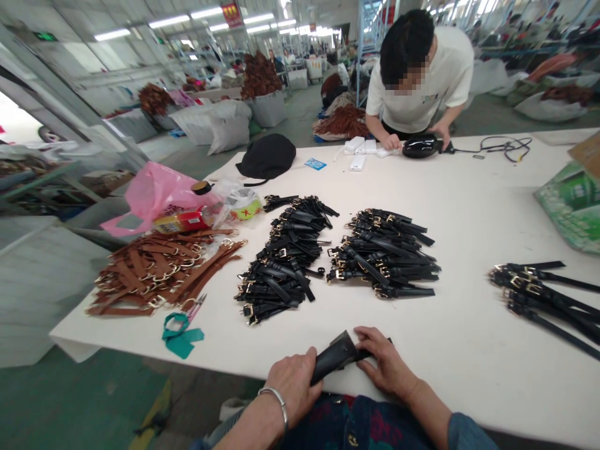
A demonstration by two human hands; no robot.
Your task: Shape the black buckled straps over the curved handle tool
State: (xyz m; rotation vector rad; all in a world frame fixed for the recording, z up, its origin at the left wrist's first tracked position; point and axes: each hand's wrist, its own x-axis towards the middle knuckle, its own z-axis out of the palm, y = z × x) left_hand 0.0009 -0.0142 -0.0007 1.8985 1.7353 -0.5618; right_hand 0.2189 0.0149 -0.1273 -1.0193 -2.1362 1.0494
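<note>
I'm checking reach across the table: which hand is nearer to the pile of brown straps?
Left. The left hand sits at the table's near edge, below and right of the brown straps; the right hand lies farther right. Both grip a black strap.

I see both hands at the near edge of the white worktop [469, 206]. Left hand [294, 379] and right hand [385, 362] each close a grip on one black strap piece [335, 356], held low between them. Beyond lie two heaps of black buckled straps [285, 259] [384, 253], a third heap [546, 297] far right, brown straps [159, 272] left. A person in a white shirt [422, 69] leans over the far edge.
</note>
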